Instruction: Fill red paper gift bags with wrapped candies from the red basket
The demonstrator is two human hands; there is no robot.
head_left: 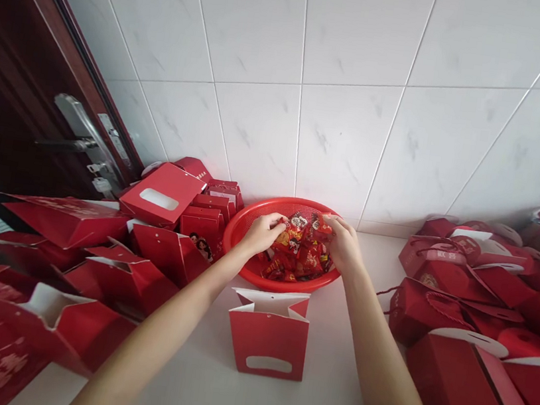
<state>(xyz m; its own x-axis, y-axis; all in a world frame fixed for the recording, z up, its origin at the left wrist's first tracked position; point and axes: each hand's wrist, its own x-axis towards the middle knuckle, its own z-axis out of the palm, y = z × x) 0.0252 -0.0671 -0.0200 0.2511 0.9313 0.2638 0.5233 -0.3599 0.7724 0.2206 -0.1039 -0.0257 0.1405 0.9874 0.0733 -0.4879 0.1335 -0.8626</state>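
A round red plastic basket (241,225) holds red wrapped candies (310,258) and stands against the tiled wall. My left hand (266,231) reaches over its left side, thumb and fingers pinched on a red wrapped candy. At the basket's right edge, my right hand (342,243) has its fingers closed on another red wrapper. Between my forearms, just in front of the basket, a red paper box (267,339) stands upright with its top open and an oval white window low on its front.
Many red paper boxes (164,191), several with open tops, crowd the left side beside a dark door with a metal handle (80,142). More red boxes with cord handles (465,384) are piled at the right. White tiles (339,138) rise behind the tabletop (204,387).
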